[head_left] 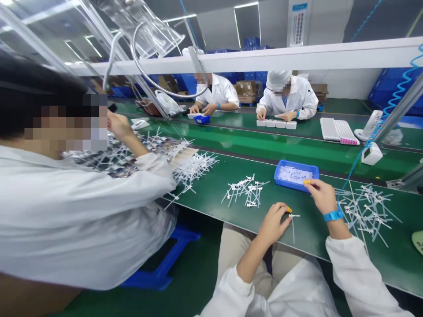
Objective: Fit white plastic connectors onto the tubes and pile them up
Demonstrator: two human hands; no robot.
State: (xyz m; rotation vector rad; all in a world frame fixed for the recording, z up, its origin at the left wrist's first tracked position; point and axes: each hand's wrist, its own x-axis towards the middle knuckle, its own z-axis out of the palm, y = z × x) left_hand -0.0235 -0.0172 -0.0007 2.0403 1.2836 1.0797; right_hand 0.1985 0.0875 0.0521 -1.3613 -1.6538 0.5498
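Observation:
My left hand (273,223) is closed in a pinch, with a yellow cover on one fingertip. It holds a thin white tube piece with a small connector (293,228) just above the table's near edge. My right hand (321,196) is over the near right rim of a blue tray (280,181). Its fingers are drawn together, one in a yellow cover, and anything between them is too small to make out. Many tiny white parts (292,174) lie in that tray. A blue band (333,215) circles my right wrist.
Loose tube pieces lie in a small pile (246,190) left of the tray and a larger pile (370,211) at right. A co-worker (76,211) sits close on my left beside a big heap (194,169). A coiled blue hose (396,90) hangs at right.

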